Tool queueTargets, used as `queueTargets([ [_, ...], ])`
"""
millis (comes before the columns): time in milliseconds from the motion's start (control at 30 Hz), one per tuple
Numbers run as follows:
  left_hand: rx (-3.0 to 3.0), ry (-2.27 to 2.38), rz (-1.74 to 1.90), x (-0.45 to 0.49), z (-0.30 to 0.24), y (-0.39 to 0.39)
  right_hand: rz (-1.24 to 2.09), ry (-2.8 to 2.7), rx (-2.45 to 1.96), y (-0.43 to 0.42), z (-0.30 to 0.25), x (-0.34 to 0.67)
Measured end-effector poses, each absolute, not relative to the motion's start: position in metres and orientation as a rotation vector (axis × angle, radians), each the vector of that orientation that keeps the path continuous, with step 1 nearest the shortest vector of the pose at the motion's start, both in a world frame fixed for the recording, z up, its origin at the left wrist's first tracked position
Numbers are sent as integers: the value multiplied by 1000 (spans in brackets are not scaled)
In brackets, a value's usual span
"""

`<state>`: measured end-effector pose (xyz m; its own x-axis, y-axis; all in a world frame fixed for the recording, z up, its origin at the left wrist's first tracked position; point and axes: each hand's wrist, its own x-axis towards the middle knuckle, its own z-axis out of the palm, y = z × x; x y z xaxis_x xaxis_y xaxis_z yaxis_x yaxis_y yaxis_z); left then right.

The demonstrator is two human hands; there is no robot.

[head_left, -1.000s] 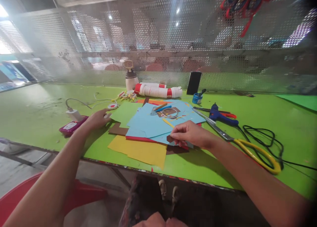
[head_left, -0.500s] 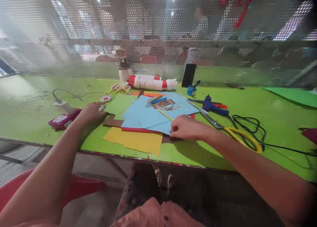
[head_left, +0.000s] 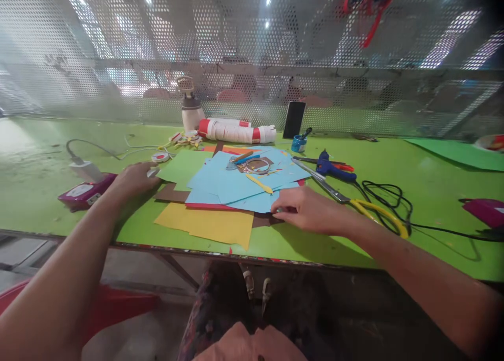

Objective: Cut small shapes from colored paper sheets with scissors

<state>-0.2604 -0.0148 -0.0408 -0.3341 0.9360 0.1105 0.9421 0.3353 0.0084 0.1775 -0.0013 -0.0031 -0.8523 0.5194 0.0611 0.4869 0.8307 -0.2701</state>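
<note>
Right of centre, the right hand (head_left: 296, 209) is curling at the lower edge of light-blue paper sheets (head_left: 207, 181), which are lying mid-frame on the bright-green desk (head_left: 37, 143). Left of centre, the left hand (head_left: 132, 183) is lying between a magenta box (head_left: 87, 192) and a light-green paper sheet (head_left: 183, 166). Whether either grip is holding anything, I cannot tell.

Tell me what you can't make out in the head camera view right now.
All in the head view:
What, if anything, the right hand pinches: hidden by the hand itself.
The whitish spot by the left hand: too small to identify.
The purple object: cut off by the right edge.
What lies behind the perforated screen: blurred, and broken up by its mesh.
</note>
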Motion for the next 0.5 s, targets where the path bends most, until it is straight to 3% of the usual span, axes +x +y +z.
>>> queueTargets([
  [200,-1770,-2458,-77,-261,-42,-15,-285,-3051,-594,-27,-18,172],
  [500,-1745,-2448,-15,-266,-46,-10,-179,-2930,-544,-42,-39,204],
])
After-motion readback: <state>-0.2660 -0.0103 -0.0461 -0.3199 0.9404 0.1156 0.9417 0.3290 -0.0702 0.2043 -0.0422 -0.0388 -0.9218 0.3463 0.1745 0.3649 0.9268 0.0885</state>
